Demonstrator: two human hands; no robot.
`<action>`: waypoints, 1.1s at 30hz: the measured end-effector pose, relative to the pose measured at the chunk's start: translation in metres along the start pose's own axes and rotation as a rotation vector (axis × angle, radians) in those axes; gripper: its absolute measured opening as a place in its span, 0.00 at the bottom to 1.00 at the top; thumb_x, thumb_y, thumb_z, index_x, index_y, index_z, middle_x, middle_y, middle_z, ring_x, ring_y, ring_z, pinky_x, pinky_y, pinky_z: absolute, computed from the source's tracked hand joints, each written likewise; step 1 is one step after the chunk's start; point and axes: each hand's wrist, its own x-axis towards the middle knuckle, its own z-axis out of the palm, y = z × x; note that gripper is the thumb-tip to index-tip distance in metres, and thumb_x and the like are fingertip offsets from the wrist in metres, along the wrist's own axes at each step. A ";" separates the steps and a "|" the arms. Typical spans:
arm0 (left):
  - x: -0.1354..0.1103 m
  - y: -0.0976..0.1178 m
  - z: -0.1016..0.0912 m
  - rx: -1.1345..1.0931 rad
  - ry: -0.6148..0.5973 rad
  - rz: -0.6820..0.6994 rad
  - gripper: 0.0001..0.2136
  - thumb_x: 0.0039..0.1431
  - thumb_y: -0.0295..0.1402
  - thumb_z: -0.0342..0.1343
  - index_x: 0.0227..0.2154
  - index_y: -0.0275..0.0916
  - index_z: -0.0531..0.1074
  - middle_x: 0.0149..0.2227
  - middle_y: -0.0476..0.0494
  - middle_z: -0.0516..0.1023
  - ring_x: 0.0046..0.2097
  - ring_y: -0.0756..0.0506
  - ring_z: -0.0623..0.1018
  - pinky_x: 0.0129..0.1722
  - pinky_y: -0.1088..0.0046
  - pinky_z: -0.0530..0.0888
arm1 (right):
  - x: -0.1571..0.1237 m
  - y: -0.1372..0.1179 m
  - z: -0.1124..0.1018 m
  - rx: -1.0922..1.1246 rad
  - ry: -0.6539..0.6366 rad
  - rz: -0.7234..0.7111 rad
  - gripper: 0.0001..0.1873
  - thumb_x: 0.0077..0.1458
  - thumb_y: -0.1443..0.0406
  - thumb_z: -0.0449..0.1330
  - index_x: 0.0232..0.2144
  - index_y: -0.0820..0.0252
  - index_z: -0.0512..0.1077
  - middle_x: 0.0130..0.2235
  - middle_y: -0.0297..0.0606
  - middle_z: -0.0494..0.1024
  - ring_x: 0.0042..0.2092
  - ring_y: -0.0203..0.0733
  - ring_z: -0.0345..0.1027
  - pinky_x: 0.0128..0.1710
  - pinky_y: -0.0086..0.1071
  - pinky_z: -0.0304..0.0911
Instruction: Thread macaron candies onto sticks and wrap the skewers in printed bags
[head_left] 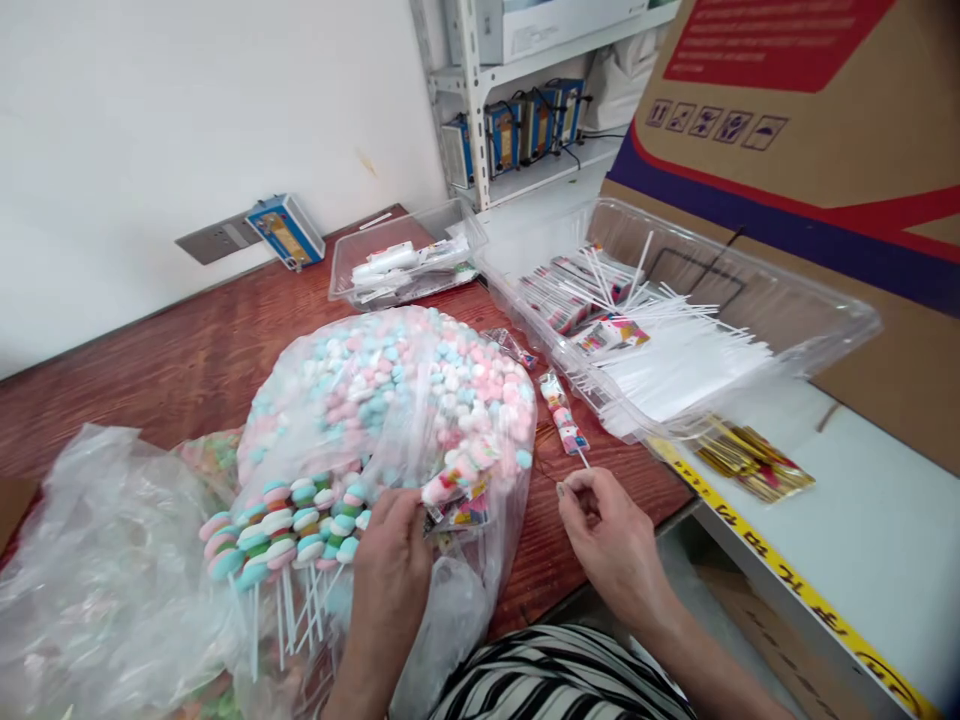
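My left hand (390, 560) is closed around the lower end of a marshmallow pop in a clear printed wrapper (459, 474), held tilted above a large bag of marshmallows (360, 370). Printed wrappers (469, 510) show just below it. My right hand (611, 530) is pinched at the table's front edge; what lies between its fingertips is too small to make out. Just beyond it, a second wrapped marshmallow pop (562, 412) lies on the table, its stick running behind my fingers. Left of my left hand, several unwrapped marshmallow skewers (289, 525) rest on the bag, white sticks toward me.
A clear tub (825, 318) at right holds white sticks (682, 350) and printed wrappers. Behind the bag stands a smaller clear tray (345, 280). Gold twist ties (750, 460) lie on the white surface. Crumpled plastic (112, 590) covers the left; a large carton (795, 140) rises at right.
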 end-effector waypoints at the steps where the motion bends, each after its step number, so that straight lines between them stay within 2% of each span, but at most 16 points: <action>1: -0.001 -0.001 0.003 0.078 -0.012 0.045 0.10 0.63 0.28 0.47 0.32 0.41 0.74 0.34 0.45 0.73 0.37 0.45 0.73 0.38 0.71 0.67 | 0.001 -0.007 0.000 0.048 0.048 -0.038 0.03 0.63 0.64 0.54 0.39 0.56 0.66 0.32 0.35 0.76 0.31 0.39 0.73 0.33 0.31 0.67; 4: -0.003 -0.002 0.012 0.277 -0.027 0.118 0.13 0.60 0.21 0.46 0.33 0.40 0.75 0.32 0.45 0.72 0.35 0.45 0.72 0.36 0.71 0.67 | 0.005 -0.033 0.004 0.054 0.079 -0.278 0.09 0.64 0.66 0.53 0.46 0.56 0.67 0.38 0.39 0.78 0.39 0.41 0.75 0.40 0.32 0.69; 6: -0.005 -0.001 0.017 0.353 -0.010 0.152 0.15 0.60 0.20 0.45 0.36 0.41 0.75 0.31 0.45 0.71 0.33 0.46 0.72 0.34 0.72 0.67 | 0.007 -0.048 0.012 0.023 0.039 -0.460 0.08 0.65 0.69 0.53 0.46 0.58 0.69 0.38 0.41 0.78 0.41 0.42 0.74 0.42 0.32 0.69; 8: -0.007 0.002 0.020 0.379 0.021 0.171 0.14 0.61 0.20 0.45 0.38 0.41 0.75 0.30 0.45 0.71 0.31 0.46 0.72 0.32 0.72 0.66 | 0.006 -0.060 0.023 -0.019 0.009 -0.567 0.08 0.64 0.70 0.53 0.45 0.61 0.69 0.37 0.43 0.78 0.40 0.43 0.74 0.40 0.33 0.69; 13: -0.010 0.008 0.023 0.270 0.114 0.130 0.09 0.63 0.23 0.48 0.35 0.40 0.72 0.30 0.45 0.74 0.33 0.45 0.74 0.34 0.71 0.67 | -0.001 -0.068 0.047 -0.112 -0.051 -0.653 0.09 0.65 0.72 0.51 0.43 0.66 0.71 0.34 0.45 0.77 0.35 0.45 0.74 0.35 0.35 0.69; 17: -0.012 0.007 0.023 0.130 0.181 0.119 0.10 0.62 0.25 0.50 0.42 0.42 0.73 0.34 0.43 0.78 0.36 0.44 0.76 0.37 0.71 0.68 | -0.004 -0.065 0.051 -0.119 -0.063 -0.668 0.09 0.65 0.72 0.51 0.42 0.66 0.70 0.34 0.45 0.77 0.34 0.44 0.73 0.35 0.35 0.68; 20: -0.012 0.007 0.022 0.054 0.163 0.087 0.11 0.62 0.25 0.50 0.41 0.42 0.75 0.34 0.42 0.78 0.38 0.44 0.76 0.39 0.70 0.68 | -0.004 -0.065 0.052 -0.119 -0.056 -0.659 0.08 0.64 0.72 0.51 0.42 0.67 0.70 0.33 0.45 0.77 0.35 0.45 0.73 0.35 0.35 0.68; 23: -0.010 0.008 0.021 -0.102 0.162 -0.022 0.09 0.61 0.26 0.51 0.37 0.41 0.77 0.34 0.43 0.77 0.38 0.45 0.75 0.40 0.70 0.68 | -0.002 -0.067 0.053 -0.051 -0.044 -0.623 0.08 0.65 0.71 0.51 0.41 0.64 0.70 0.32 0.42 0.75 0.33 0.43 0.72 0.33 0.34 0.67; 26: -0.005 0.010 0.024 -0.523 0.125 -0.288 0.04 0.58 0.32 0.57 0.34 0.39 0.76 0.30 0.46 0.76 0.32 0.48 0.73 0.34 0.73 0.68 | 0.000 -0.071 0.057 0.144 -0.070 -0.501 0.08 0.65 0.70 0.50 0.38 0.59 0.69 0.31 0.39 0.74 0.34 0.42 0.71 0.33 0.33 0.67; 28: -0.002 0.012 0.027 -0.895 0.086 -0.467 0.07 0.54 0.35 0.61 0.33 0.38 0.75 0.24 0.51 0.72 0.26 0.51 0.69 0.29 0.75 0.66 | 0.002 -0.074 0.061 0.358 -0.145 -0.313 0.05 0.63 0.69 0.52 0.36 0.56 0.66 0.31 0.36 0.74 0.33 0.40 0.72 0.32 0.32 0.68; 30: 0.001 0.014 0.030 -1.182 0.070 -0.573 0.11 0.50 0.37 0.66 0.31 0.36 0.74 0.21 0.53 0.68 0.24 0.54 0.65 0.26 0.78 0.63 | 0.005 -0.076 0.063 0.609 -0.239 -0.076 0.02 0.61 0.67 0.55 0.36 0.55 0.64 0.32 0.34 0.73 0.31 0.38 0.72 0.31 0.31 0.69; 33: 0.005 0.017 0.032 -1.373 0.051 -0.639 0.13 0.44 0.36 0.69 0.29 0.34 0.73 0.21 0.54 0.67 0.23 0.56 0.62 0.24 0.81 0.60 | 0.012 -0.078 0.063 0.879 -0.403 0.173 0.10 0.59 0.65 0.57 0.43 0.55 0.63 0.31 0.31 0.73 0.29 0.37 0.73 0.31 0.31 0.70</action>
